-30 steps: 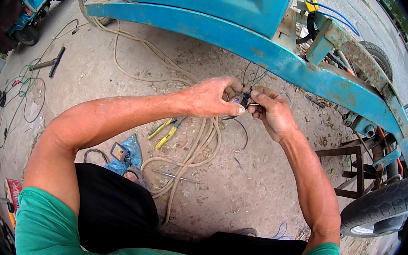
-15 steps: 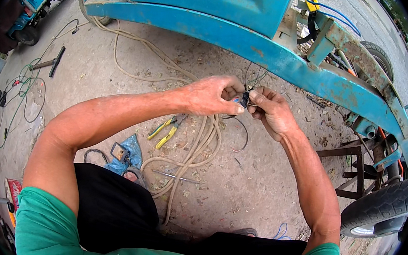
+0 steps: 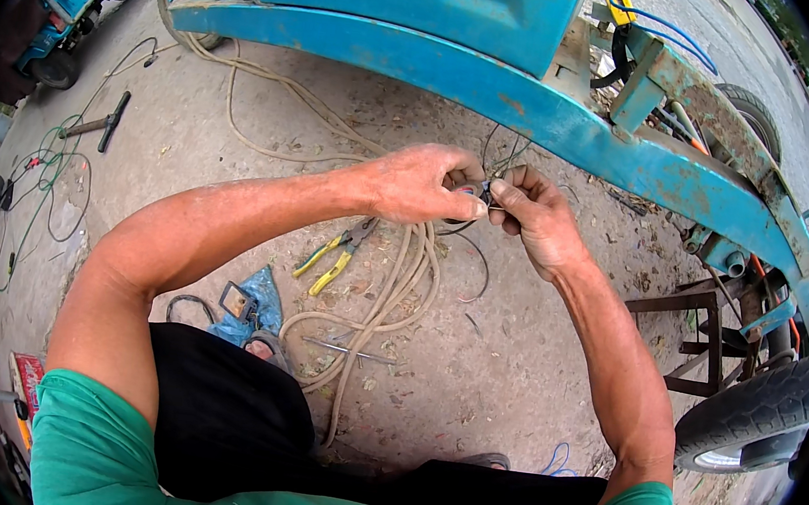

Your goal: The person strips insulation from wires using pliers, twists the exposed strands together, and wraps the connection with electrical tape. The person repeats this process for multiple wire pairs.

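My left hand (image 3: 429,186) and my right hand (image 3: 542,223) meet below the blue frame rail, fingertips nearly touching. Pinched between them is a small black piece with thin wires (image 3: 485,194), probably a wire connector, mostly covered by my fingers. Both thumbs and forefingers close on it. A dark cable (image 3: 487,270) loops down from beneath my hands. Thin dark wires (image 3: 508,151) rise behind them toward the rail. Pliers with yellow handles (image 3: 335,257) lie on the ground below my left forearm.
Overhead runs a blue vehicle frame (image 3: 502,96), with a tyre (image 3: 755,417) at right beside a brown metal stand (image 3: 709,337). A tan hose (image 3: 389,301) coils across the ground. A hammer (image 3: 112,124) and green wires lie left; a blue plastic bag (image 3: 263,298) sits near my foot.
My fingers have shifted slightly and drawn closer around the small black piece, which shows less now. The arms and everything on the ground stay about the same.
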`<state>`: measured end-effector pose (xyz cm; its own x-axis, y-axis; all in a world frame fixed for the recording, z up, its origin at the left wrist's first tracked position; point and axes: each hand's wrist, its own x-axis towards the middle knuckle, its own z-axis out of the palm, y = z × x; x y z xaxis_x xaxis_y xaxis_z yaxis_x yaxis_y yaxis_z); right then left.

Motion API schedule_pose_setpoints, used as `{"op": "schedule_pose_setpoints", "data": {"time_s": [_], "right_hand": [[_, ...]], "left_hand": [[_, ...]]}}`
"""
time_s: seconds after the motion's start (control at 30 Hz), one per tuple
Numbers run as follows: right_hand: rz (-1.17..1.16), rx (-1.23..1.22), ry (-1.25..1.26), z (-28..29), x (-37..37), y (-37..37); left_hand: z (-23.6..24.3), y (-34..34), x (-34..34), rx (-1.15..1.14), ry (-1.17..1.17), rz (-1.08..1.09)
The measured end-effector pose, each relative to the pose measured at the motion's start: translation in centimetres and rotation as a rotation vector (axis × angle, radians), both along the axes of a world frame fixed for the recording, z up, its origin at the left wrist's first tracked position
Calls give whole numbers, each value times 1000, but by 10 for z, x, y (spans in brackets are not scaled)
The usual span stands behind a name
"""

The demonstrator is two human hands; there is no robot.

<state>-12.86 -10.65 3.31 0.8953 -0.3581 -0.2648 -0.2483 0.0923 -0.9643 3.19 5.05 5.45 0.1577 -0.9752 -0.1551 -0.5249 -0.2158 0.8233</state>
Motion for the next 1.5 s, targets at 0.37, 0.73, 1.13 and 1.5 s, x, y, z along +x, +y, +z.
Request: {"op": "schedule_pose_setpoints", "data": {"time_s": [0.37,0.73,1.13,1.5], "right_hand": [[-49,71,11,-1,-4,0],[-25,83,-2,2,-4,-1],[21,26,-18,-1,0,-3],[-78,-242,30,3,10,16]], "left_hand": [[-4,2,-1,-9,60,10],[-1,4,-1,24,74,31],[-6,0,-1,-44,105,14],[9,-8,-8,-94,-329,-39]]}}
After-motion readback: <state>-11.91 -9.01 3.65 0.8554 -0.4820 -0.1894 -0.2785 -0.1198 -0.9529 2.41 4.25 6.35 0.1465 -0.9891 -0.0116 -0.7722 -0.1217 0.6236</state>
